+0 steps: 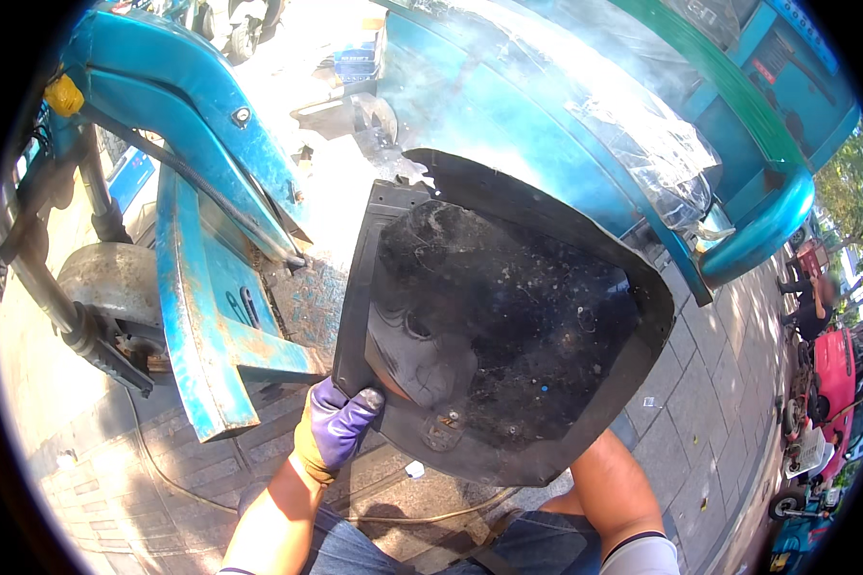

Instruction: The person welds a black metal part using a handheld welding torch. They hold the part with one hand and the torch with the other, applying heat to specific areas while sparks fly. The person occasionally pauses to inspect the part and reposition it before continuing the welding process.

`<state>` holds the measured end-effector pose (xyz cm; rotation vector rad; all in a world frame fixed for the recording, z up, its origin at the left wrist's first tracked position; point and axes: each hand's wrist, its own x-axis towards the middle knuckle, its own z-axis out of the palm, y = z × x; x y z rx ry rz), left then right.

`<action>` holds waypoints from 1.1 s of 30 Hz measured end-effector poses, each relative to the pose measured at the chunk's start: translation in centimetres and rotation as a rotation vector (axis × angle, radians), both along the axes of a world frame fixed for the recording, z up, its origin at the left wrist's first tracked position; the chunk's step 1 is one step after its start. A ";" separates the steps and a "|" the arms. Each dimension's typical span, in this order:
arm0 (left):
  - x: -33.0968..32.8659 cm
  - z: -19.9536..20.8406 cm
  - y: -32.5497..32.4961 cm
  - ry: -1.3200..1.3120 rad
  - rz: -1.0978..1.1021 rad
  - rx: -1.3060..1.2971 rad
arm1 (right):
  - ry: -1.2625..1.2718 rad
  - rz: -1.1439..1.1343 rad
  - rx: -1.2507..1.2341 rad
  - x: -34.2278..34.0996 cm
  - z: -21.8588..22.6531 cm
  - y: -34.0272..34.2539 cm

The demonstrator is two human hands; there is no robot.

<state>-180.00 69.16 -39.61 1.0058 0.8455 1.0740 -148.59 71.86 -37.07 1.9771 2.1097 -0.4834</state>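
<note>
1. Scuffed blue metal vehicle frame [197, 287] is standing left.
2. Gloved left hand [334, 426] is gripping the lower-left edge of the dusty black curved plastic panel [499, 335].
3. Right hand is hiding behind the panel; grip unclear.
4. Judging: panel being held up mid-handling; steady support needed next.

Left hand [334, 428] in a purple glove has a grip on the bottom edge of a big dusty black plastic panel [508, 326], held up beside the blue vehicle frame [211, 287]; right hand's hidden behind the panel
</note>
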 end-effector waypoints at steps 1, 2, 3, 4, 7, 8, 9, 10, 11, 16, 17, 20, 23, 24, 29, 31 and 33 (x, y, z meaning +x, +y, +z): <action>0.1 -0.1 -0.1 -0.002 0.000 0.020 | -0.014 0.009 -0.015 0.2 -0.1 0.0; 0.1 -0.3 -0.1 0.004 -0.013 0.028 | -0.026 0.017 -0.025 0.3 -0.2 0.1; 0.1 -0.4 -0.1 -0.034 0.005 0.006 | -0.042 0.026 -0.034 0.4 -0.3 0.3; 0.1 -0.4 0.0 -0.064 0.010 -0.028 | -0.050 0.030 -0.038 0.3 -0.5 0.6; 0.0 -0.7 0.4 -0.306 0.052 -0.154 | -0.032 0.013 -0.019 -0.5 -1.0 1.6; -0.2 -0.8 0.4 -0.413 0.071 -0.201 | 0.008 -0.022 0.002 -0.9 -1.2 2.1; -0.1 -1.0 0.7 -0.537 0.086 -0.113 | 0.102 -0.070 0.052 -1.3 -1.3 2.0; -0.1 -1.3 1.0 -0.722 0.098 -0.198 | 0.197 -0.114 0.103 -1.6 -1.3 2.0; -0.3 -1.4 1.0 -0.737 0.151 -0.267 | 0.291 -0.160 0.155 -2.1 -1.4 1.9; -0.6 -1.2 1.0 -0.785 0.166 -0.290 | 0.446 -0.272 0.289 -2.8 -0.7 1.7; -0.3 -0.9 0.8 -0.724 0.210 -0.307 | 0.443 -0.273 0.310 -2.9 -0.5 1.7; 0.8 -0.1 0.6 -0.599 0.326 -0.286 | 0.448 -0.307 0.254 -2.6 -0.4 1.8; 0.7 0.4 0.4 -0.302 0.247 -0.136 | 0.398 -0.307 0.242 -2.0 -0.8 1.6; 0.4 0.3 0.4 -0.232 0.193 -0.088 | 0.372 -0.300 0.255 -1.7 -1.0 1.5; -0.2 -0.7 -0.1 0.029 -0.025 0.043 | 0.018 0.018 -0.002 0.3 -0.4 0.1; -0.2 -0.9 -0.1 0.046 -0.009 0.065 | 0.003 0.043 -0.038 0.2 0.2 0.0; -0.1 -0.9 0.0 -0.042 0.007 0.032 | 0.008 0.054 -0.049 -0.4 0.7 0.5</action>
